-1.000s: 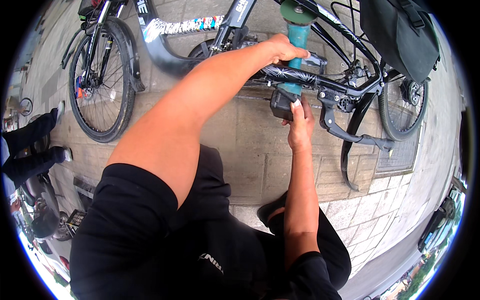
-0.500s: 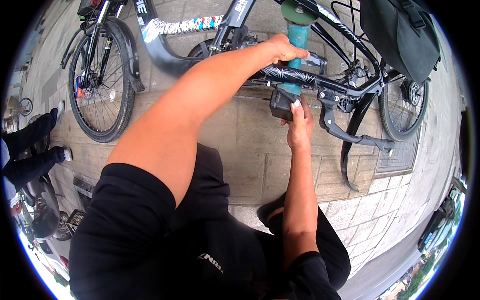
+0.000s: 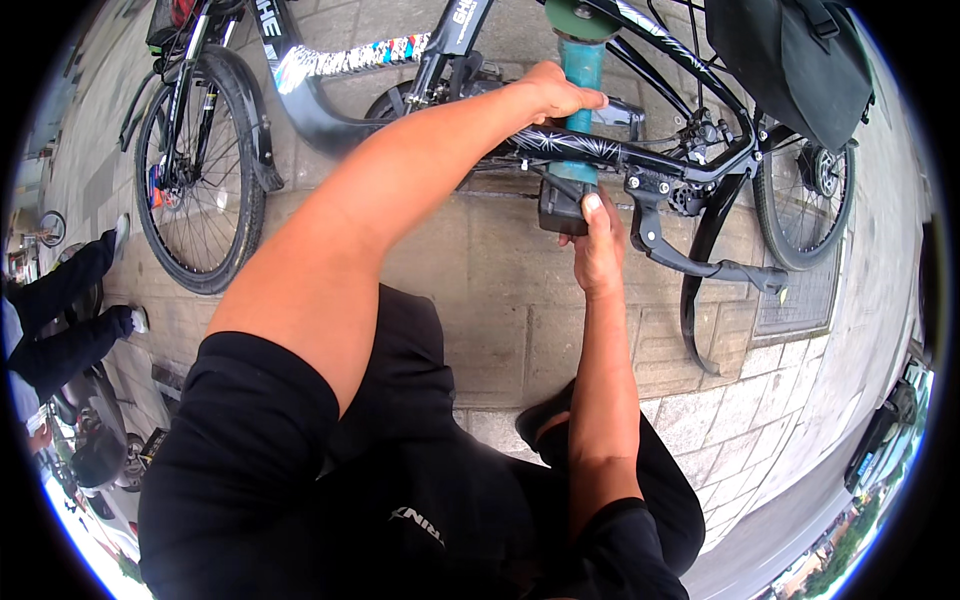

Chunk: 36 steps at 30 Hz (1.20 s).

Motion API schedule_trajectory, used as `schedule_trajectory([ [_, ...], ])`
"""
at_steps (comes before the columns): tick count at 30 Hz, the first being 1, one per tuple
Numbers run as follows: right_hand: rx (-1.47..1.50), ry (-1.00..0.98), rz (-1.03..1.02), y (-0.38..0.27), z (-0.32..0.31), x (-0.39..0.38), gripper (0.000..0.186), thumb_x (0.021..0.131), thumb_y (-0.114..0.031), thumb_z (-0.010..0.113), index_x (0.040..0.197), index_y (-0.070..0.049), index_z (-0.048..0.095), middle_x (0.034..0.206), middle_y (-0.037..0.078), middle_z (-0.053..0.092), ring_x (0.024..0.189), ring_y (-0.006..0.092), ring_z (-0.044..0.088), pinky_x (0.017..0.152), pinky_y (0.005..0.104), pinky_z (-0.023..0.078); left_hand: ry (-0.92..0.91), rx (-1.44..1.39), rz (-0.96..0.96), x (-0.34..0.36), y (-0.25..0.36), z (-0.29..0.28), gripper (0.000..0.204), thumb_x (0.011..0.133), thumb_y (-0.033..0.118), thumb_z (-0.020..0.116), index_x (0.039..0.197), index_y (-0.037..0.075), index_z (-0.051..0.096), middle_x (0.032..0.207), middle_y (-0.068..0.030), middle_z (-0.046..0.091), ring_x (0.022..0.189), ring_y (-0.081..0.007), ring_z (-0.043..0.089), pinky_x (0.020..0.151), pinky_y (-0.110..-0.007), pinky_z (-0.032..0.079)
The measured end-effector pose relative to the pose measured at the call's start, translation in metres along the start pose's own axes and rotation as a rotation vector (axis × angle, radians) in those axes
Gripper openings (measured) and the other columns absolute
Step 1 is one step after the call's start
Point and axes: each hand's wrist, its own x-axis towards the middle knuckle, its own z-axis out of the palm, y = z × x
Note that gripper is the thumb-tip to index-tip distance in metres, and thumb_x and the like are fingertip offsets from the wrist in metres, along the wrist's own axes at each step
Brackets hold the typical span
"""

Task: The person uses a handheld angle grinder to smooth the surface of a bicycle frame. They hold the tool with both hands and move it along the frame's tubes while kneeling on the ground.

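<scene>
A teal angle grinder point(image 3: 580, 70) with a black battery block point(image 3: 563, 207) at its near end lies lengthwise across a bicycle frame. Its green disc point(image 3: 580, 22) is at the far end. My left hand point(image 3: 560, 95) is closed round the teal body, with one digit lying across it. Lower down, my right hand point(image 3: 600, 245) grips the battery end, thumb on top; most of its fingers are hidden underneath. A black frame tube point(image 3: 600, 150) with white star-like lines passes in front of the grinder between my hands.
The black bicycle has a front wheel point(image 3: 200, 175) at left, a rear wheel point(image 3: 806, 205) at right, a kickstand point(image 3: 700, 265) and a dark pannier bag point(image 3: 790, 70). Tiled pavement point(image 3: 480, 320) lies below. Another person's legs point(image 3: 75, 290) and a parked scooter are at far left.
The bicycle and grinder sit slightly further left in the picture. Both hands keep their holds on the grinder.
</scene>
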Motion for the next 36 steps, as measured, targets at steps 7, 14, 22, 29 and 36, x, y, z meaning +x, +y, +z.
schedule_trajectory([
  [7, 0.028, -0.015, 0.006, 0.003, -0.001, 0.003, 0.094, 0.093, -0.055, 0.075, 0.159, 0.006, 0.048, 0.114, 0.005, 0.069, 0.084, 0.0110, 0.062, 0.060, 0.0272, 0.047, 0.016, 0.007, 0.025, -0.002, 0.004, 0.000, 0.051, 0.081, 0.039, 0.096, 0.101, -0.004, 0.078, 0.095, -0.0152, 0.077, 0.076, -0.0232, 0.074, 0.066, -0.041, 0.063],
  [14, 0.027, 0.002, 0.005, 0.001, -0.001, 0.001, 0.092, 0.093, -0.054, 0.075, 0.158, 0.006, 0.050, 0.113, 0.005, 0.069, 0.083, 0.0112, 0.062, 0.060, 0.0273, 0.047, 0.004, -0.020, 0.024, -0.009, 0.008, 0.001, 0.053, 0.080, 0.042, 0.096, 0.101, -0.004, 0.078, 0.093, -0.0147, 0.076, 0.073, -0.0231, 0.072, 0.065, -0.040, 0.060],
  [22, 0.004, 0.033, 0.003, 0.004, 0.001, 0.001, 0.088, 0.092, -0.053, 0.075, 0.157, 0.004, 0.053, 0.111, 0.005, 0.070, 0.081, 0.0107, 0.062, 0.059, 0.0270, 0.047, 0.008, 0.035, -0.009, 0.000, 0.000, -0.001, 0.058, 0.075, 0.051, 0.096, 0.095, -0.001, 0.079, 0.086, -0.0121, 0.073, 0.064, -0.0192, 0.062, 0.055, -0.037, 0.050],
  [29, -0.034, 0.052, -0.001, 0.001, 0.004, -0.001, 0.089, 0.092, -0.052, 0.077, 0.157, 0.003, 0.052, 0.112, 0.004, 0.068, 0.081, 0.0095, 0.060, 0.060, 0.0261, 0.046, 0.006, -0.013, 0.018, 0.005, -0.005, 0.002, 0.056, 0.074, 0.053, 0.096, 0.090, 0.002, 0.079, 0.079, -0.0095, 0.070, 0.057, -0.0175, 0.057, 0.049, -0.036, 0.045],
  [36, -0.054, 0.083, 0.003, -0.001, 0.006, -0.003, 0.090, 0.092, -0.050, 0.078, 0.159, 0.004, 0.050, 0.112, 0.004, 0.067, 0.080, 0.0090, 0.058, 0.059, 0.0256, 0.046, -0.015, -0.024, 0.024, 0.008, -0.009, 0.003, 0.057, 0.073, 0.056, 0.095, 0.089, 0.004, 0.079, 0.078, -0.0085, 0.069, 0.055, -0.0168, 0.055, 0.048, -0.035, 0.044],
])
